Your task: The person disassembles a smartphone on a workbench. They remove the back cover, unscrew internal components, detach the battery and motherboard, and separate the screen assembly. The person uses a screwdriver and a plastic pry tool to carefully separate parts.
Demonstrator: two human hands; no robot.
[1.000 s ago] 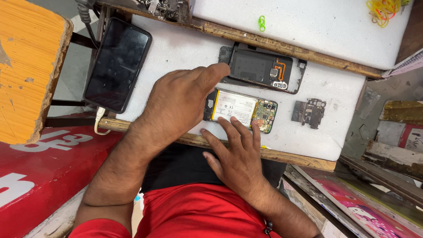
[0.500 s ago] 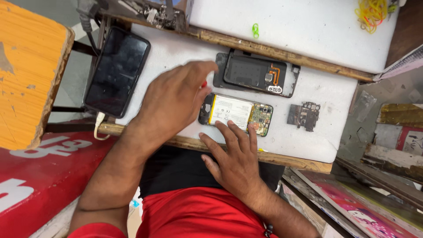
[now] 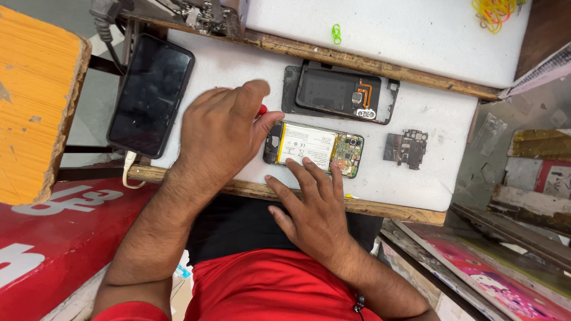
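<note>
The opened phone body (image 3: 313, 149) lies flat near the front edge of the white table (image 3: 238, 71), its pale battery and green circuit board facing up. The right hand (image 3: 312, 211) rests on it from 6 o'clock: its fingers (image 3: 309, 173) are spread apart and flat, their tips pressing the phone's lower edge, not gripping it. The left hand (image 3: 221, 134) sits at 9 o'clock of the phone, curled closed around a red-handled tool (image 3: 262, 110); only the red end shows between thumb and forefinger, just beside the phone's upper left corner. Whether the tool's tip touches the phone cannot be told.

At 12 o'clock of the phone, just apart from it, lies the dark back cover (image 3: 339, 93) with an orange flex strip. At 3 o'clock, near but separate, lies a small grey metal shield plate (image 3: 405, 148). At 9 o'clock beyond the left hand, a second phone (image 3: 150, 95) with a black screen lies face up. Farther toward 12 o'clock, a green rubber band (image 3: 336, 33) lies on another white sheet. An orange wooden stool (image 3: 35, 107) stands at far 9 o'clock.
</note>
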